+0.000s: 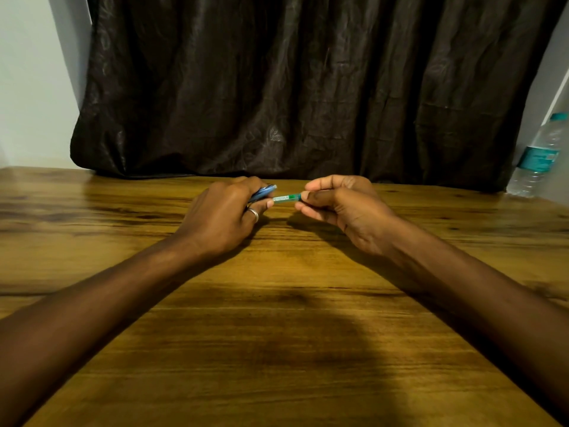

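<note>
Over the middle of the wooden table (277,318), both hands meet on a thin green and clear pen-like tube (286,197) that lies level between them. My left hand (224,214), with a ring on one finger, pinches the tube's left end and also holds a blue pen part (263,192) in its curled fingers. My right hand (341,208) pinches the tube's right end between thumb and fingers. Most of the blue part is hidden inside the left hand.
A dark brown curtain (292,87) hangs behind the table's far edge. A clear plastic water bottle (537,158) with a teal label and cap stands at the far right corner. Pale walls show on both sides.
</note>
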A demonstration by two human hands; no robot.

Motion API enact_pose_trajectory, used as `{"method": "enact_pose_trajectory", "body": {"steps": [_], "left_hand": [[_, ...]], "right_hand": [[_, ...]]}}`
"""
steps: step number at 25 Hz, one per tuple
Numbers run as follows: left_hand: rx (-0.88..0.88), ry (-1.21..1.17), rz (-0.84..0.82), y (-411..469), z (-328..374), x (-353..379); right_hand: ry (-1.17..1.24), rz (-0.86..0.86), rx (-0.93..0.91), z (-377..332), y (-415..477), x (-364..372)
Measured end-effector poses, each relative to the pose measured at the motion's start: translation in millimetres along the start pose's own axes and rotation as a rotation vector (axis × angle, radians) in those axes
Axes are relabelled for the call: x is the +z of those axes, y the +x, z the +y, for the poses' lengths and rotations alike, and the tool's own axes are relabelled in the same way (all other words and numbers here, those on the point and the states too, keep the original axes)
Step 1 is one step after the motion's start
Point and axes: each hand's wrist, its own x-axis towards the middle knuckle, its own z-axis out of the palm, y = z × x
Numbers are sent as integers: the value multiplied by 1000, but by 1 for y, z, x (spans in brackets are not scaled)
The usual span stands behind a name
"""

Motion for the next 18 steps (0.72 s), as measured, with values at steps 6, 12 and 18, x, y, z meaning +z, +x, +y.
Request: {"method": "enact_pose_trajectory", "body": {"steps": [6,12,18], "left_hand": [[6,-3,-15,1,-1,-1],[16,-14,-18,0,2,-1],[2,-12,9,-1,3,1]], "right_hand": [[18,12,12,1,0,2],[96,40,38,0,-1,3],[114,70,70,3,0,7]]}}
